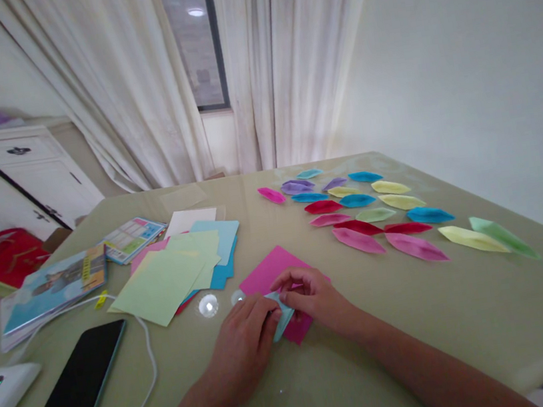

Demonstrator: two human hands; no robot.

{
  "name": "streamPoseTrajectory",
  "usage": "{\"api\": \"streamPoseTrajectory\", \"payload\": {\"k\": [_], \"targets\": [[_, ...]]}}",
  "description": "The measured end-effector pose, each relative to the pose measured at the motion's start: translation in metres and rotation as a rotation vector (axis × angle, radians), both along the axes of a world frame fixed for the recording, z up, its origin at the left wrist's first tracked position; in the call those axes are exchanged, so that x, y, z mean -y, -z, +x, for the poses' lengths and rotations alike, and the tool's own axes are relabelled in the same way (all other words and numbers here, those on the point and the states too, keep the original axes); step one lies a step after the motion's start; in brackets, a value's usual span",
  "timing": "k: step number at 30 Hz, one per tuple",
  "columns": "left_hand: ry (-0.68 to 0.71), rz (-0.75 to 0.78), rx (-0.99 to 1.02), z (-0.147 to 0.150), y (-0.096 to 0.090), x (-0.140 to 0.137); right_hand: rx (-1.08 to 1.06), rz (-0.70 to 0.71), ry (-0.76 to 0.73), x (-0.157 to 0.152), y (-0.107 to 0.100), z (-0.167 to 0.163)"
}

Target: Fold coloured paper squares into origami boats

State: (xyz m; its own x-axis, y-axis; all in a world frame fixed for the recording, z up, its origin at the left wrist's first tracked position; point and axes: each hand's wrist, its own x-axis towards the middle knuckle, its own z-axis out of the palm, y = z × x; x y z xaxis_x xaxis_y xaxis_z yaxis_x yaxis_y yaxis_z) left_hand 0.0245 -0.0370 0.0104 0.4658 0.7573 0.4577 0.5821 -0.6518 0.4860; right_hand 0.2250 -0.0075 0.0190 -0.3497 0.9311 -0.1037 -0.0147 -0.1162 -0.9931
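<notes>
Head view: the left hand (244, 335) and right hand (315, 298) meet over a magenta sheet (280, 263) on the table (458, 312), both pinching a small light-blue folded paper (283, 324). Left fingers are curled in against the thumb at the paper's left side; right thumb and index finger are nearly closed on its right edge. Whether the blue paper touches the sheet, I cannot tell. Pointed folded papers (357, 201) lie spread to the right, loose coloured sheets (161, 279) to the left. Beyond, a dark gap runs between the doors of a white cabinet (49, 181), contents hidden; before it sits a red bag (6, 257), its contents unclear.
</notes>
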Motion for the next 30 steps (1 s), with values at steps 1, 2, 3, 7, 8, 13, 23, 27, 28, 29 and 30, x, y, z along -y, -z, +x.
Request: {"api": "streamPoseTrajectory", "payload": {"k": [1, 2, 3, 7, 8, 13, 23, 27, 28, 29, 30], "targets": [[-0.003, -0.005, -0.003, 0.0004, 0.0002, 0.0000, -0.009, -0.028, -0.007, 0.0002, -0.0002, -0.0005], [-0.002, -0.009, -0.004, 0.0006, 0.0006, -0.0001, -0.018, -0.052, -0.015, 0.0004, -0.0006, -0.0010], [0.003, -0.013, -0.005, 0.0007, 0.0010, 0.0000, -0.024, -0.070, -0.017, 0.0006, -0.0012, -0.0015], [0.051, -0.035, 0.011, 0.0004, 0.0010, 0.0016, -0.027, -0.106, -0.002, 0.0019, -0.0050, -0.0027], [0.057, -0.041, 0.017, 0.0002, 0.0004, 0.0021, -0.024, -0.110, -0.004, 0.0023, -0.0060, -0.0027], [0.045, -0.054, 0.021, 0.0002, -0.0010, 0.0022, -0.031, -0.128, -0.017, 0.0042, -0.0078, -0.0037], [0.161, -0.026, 0.011, -0.0052, -0.0023, 0.0010, -0.031, -0.088, -0.008, 0.0043, -0.0049, -0.0062], [0.170, 0.105, -0.020, -0.0056, -0.0060, 0.0035, -0.024, -0.138, -0.034, 0.0060, -0.0069, -0.0058], [0.161, 0.155, -0.063, -0.0048, -0.0063, 0.0037, -0.023, -0.144, -0.036, 0.0064, -0.0069, -0.0057], [0.149, 0.197, -0.112, -0.0038, -0.0064, 0.0037, -0.022, -0.145, -0.038, 0.0067, -0.0066, -0.0056], [0.139, 0.232, -0.156, -0.0027, -0.0065, 0.0035, -0.024, -0.142, -0.036, 0.0068, -0.0060, -0.0055]]}}
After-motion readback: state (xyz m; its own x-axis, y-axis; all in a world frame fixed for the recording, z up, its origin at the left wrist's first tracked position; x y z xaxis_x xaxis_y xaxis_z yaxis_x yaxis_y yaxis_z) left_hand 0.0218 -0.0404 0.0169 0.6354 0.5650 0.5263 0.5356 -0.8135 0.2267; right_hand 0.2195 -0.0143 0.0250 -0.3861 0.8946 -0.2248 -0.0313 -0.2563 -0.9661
